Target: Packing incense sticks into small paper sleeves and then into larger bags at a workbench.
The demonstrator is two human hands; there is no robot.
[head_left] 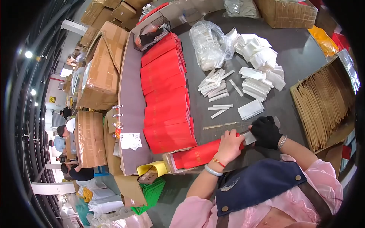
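A long red paper envelope [195, 155] lies flat at the table's near edge, its left end in a clear plastic-edged holder. My left hand [230, 146], bare with bracelets at the wrist, is closed over the right end of the envelope, fingers bent at its opening. My right hand [266, 131], in a black glove, is closed on a pale, flat, shiny piece [249, 138] that meets the envelope's open end. What lies under the glove is hidden. Just beyond, a small stack of white folded slips [251, 109] rests on the table.
Overlapping red envelopes [167, 106] form a row on the left. More white slips [256, 51] and a clear plastic bag [210, 43] lie farther back. A carton of brown cardboard pieces [323, 102] stands right. A yellow holder [154, 170] and green basket [150, 195] hang near the left corner.
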